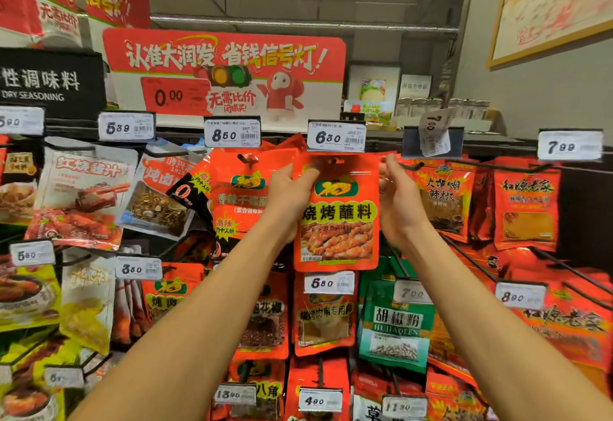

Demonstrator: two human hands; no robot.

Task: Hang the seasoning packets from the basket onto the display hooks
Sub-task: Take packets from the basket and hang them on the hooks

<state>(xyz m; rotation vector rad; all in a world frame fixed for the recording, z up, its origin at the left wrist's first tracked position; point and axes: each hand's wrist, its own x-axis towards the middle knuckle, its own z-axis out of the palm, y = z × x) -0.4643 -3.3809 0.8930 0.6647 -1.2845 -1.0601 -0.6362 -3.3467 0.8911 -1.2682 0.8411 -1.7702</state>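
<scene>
Red barbecue seasoning packet (pixel 336 218) hangs upright between both hands, long axis vertical: left hand (pixel 288 195) pinches its top-left corner, right hand (pixel 396 195) fingers loosely curled at its right edge, hook (pixel 335 160) directly above hands, under 6.30 price tag (pixel 335 137).

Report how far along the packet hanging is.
Done: nothing certain, since the hooks already carry many packets and none can be traced to the basket, which is out of view. In hand: both hands, left hand and right hand, hold the red barbecue packet up under the 6.30 price tag, its top at the hook. Left: releasing it; remaining stock unknown.
</scene>
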